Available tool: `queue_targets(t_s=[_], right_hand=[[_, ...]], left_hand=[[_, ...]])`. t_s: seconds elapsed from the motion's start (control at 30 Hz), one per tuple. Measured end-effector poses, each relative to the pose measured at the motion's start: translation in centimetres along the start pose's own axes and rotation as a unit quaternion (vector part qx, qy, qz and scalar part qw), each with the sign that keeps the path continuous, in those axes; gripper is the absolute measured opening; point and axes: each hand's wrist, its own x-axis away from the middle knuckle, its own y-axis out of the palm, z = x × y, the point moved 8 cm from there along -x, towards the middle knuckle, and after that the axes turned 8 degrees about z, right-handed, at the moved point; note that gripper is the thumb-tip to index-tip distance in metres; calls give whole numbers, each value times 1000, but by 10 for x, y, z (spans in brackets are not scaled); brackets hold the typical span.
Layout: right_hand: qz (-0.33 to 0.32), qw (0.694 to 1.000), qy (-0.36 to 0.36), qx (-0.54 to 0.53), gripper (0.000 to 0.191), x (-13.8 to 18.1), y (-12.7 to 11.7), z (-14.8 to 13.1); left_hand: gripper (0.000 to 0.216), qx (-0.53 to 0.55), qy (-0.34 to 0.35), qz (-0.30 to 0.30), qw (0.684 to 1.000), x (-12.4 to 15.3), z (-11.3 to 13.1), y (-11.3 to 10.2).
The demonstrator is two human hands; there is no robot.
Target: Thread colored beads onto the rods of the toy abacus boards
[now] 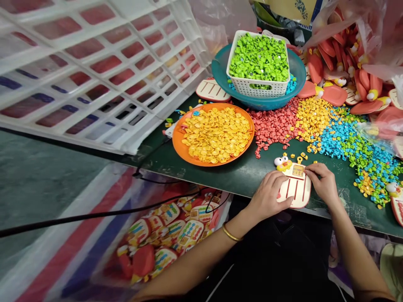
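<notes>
A: Step in hand?
B: Looks like close fingertip work at the top of a flat cream plastic toy board with red-lined grooves (294, 193), lower right of frame, at the near edge of the dark green table (226, 178).
A: Hands?
B: Left hand (267, 195) holds the board's left side, thumb and fingers narrow on it. Right hand (323, 180): fingertips narrow, touching beside the small yellow window (298, 170); can't tell if they pinch a piece.
A: Next move calls for?
B: My read: steady left hold, precise right fingertips, no slip.
A: Containers?
B: Centre: round orange plastic plate (178, 144), heaped with flat yellow plastic pieces (217, 134). One blue bit on it. Upper centre: white perforated plastic basket (242, 86), full of bright green plastic pieces (258, 56). It sits in a round teal plastic basin (220, 71); small blue pieces (292, 86) show beside it.
A: Upper right?
B: Clear plastic bag (373, 25), red paddle-shaped parts (315, 67) at it.
A: Upper left?
B: White plastic lattice crate (130, 144), tilted; contents unclear.
</notes>
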Motion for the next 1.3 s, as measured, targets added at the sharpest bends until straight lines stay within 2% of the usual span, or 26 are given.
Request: queue_targets(t_s=[0.13,0.27,0.37,0.47,0.53,0.6,0.67,0.77,0.87,0.93,1.03,1.13,1.23,1.3], right_hand=[[30,996,-32,77,25,13,-1,-5],[-4,993,-75,91,28,35,6,-14],[-30,992,-106,63,32,43,13,-26],[-90,987,-135,-25,34,26,31,-42],[-95,982,-155,-53,32,-4,45,-55],[-83,977,-196,-29,29,-40,67,-70],[-141,951,-274,11,27,-65,105,-89],[-253,879,-399,64,29,-76,156,-106],[-286,838,-453,106,33,-76,172,-97],[-282,834,-458,121,36,-77,163,-81],[-277,840,-449,123,39,-80,134,-57],[-255,867,-417,97,38,-80,95,-41],[-137,929,-336,77,36,-77,48,-28],[-70,952,-283,87,31,-65,24,-17]], left_hand=[[50,-7,-11,2,1000,1,-2,1],[45,-13,-17,16,1000,2,-3,1],[42,-23,-14,25,999,6,-2,-2],[38,-30,-18,32,999,14,0,-7],[36,-30,-21,36,999,21,2,-10],[34,-27,-19,39,999,27,4,-12],[32,-25,-5,44,999,30,7,-13],[33,-34,18,51,998,32,9,-15],[44,-61,21,26,998,30,7,-12],[52,-86,31,-6,996,28,7,-7],[53,-117,48,-38,991,24,10,-1],[55,-130,64,-64,987,19,13,4],[56,-123,87,-94,984,15,16,9],[54,-110,103,-104,983,15,18,10]])
